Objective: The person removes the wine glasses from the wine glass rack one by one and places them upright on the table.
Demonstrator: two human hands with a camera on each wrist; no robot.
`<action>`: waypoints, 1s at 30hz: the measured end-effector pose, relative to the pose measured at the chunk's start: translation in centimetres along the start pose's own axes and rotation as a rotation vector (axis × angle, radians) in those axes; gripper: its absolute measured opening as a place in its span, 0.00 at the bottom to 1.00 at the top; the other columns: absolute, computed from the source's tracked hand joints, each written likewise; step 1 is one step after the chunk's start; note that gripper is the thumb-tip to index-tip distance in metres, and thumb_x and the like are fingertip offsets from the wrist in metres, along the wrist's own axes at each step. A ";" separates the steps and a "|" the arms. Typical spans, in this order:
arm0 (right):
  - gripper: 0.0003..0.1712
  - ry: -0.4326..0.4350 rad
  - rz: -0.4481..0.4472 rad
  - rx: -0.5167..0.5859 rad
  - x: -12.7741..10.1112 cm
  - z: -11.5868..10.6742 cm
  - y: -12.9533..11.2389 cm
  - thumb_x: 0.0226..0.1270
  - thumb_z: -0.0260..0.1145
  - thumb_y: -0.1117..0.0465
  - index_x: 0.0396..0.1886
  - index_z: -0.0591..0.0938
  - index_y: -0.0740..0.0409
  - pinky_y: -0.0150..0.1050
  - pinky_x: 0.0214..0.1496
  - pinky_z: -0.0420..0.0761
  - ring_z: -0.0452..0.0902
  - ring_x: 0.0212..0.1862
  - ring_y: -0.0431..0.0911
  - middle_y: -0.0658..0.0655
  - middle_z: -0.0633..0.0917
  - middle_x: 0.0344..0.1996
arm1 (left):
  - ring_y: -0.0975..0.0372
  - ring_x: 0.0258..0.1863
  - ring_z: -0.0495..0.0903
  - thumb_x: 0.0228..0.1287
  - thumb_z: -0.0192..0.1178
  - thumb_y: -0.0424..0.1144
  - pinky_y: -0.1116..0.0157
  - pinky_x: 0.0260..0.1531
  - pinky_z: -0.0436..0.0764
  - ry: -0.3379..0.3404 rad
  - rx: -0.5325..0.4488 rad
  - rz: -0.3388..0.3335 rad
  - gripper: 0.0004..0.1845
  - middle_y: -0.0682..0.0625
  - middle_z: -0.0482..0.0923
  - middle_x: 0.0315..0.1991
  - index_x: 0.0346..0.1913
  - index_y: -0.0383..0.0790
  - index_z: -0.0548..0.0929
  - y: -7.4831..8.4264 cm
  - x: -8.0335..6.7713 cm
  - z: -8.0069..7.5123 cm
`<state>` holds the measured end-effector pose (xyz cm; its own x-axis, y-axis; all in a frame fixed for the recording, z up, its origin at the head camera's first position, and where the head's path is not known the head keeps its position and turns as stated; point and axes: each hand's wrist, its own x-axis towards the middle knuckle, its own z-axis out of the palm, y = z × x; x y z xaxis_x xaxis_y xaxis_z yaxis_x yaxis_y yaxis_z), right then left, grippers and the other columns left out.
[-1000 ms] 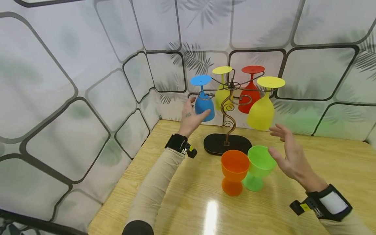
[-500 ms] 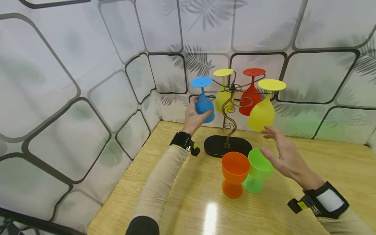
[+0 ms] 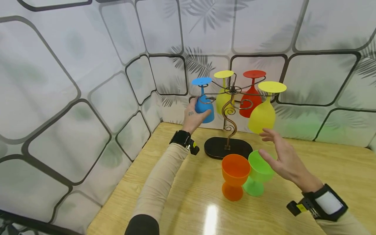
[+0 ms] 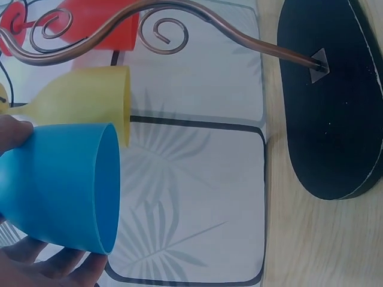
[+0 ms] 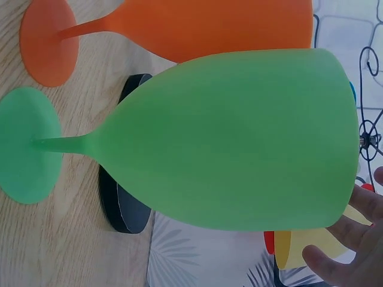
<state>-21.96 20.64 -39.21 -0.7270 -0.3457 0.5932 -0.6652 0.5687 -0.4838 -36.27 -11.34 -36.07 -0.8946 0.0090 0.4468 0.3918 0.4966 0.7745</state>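
Note:
A blue goblet (image 3: pixel 204 106) hangs upside down from a curly copper rack (image 3: pixel 230 112). My left hand (image 3: pixel 195 117) grips its bowl, thumb on one side and fingers under the other; the left wrist view shows the blue goblet (image 4: pixel 60 185) in that grip. Upright on the table stand an orange goblet (image 3: pixel 235 171) and a green goblet (image 3: pixel 257 169), side by side. My right hand (image 3: pixel 280 156) hovers open with spread fingers by the green goblet's (image 5: pixel 239 143) rim. I cannot tell whether it touches.
On the rack also hang two yellow goblets (image 3: pixel 262 114) and a red goblet (image 3: pixel 249 101). Its black oval base (image 3: pixel 217 148) sits near the patterned back wall (image 3: pixel 317 78). The wooden table (image 3: pixel 337 169) meets another wall panel on the left.
My left hand has risen a little and closed round the blue goblet's bowl. The right hand has drifted left towards the green goblet.

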 end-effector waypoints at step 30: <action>0.41 0.004 0.017 0.010 -0.6 0.2 -0.3 0.66 0.67 0.65 0.77 0.62 0.60 0.67 0.57 0.72 0.77 0.57 0.60 0.63 0.79 0.62 | 0.45 0.69 0.73 0.62 0.72 0.43 0.48 0.61 0.80 -0.126 -0.025 0.030 0.44 0.38 0.69 0.70 0.78 0.39 0.63 1.2 -0.3 0.6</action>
<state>-21.35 20.53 -39.49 -0.7372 -0.3331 0.5878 -0.6548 0.5665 -0.5003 -35.66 -10.27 -35.53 -0.9014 0.1331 0.4119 0.4231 0.4723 0.7733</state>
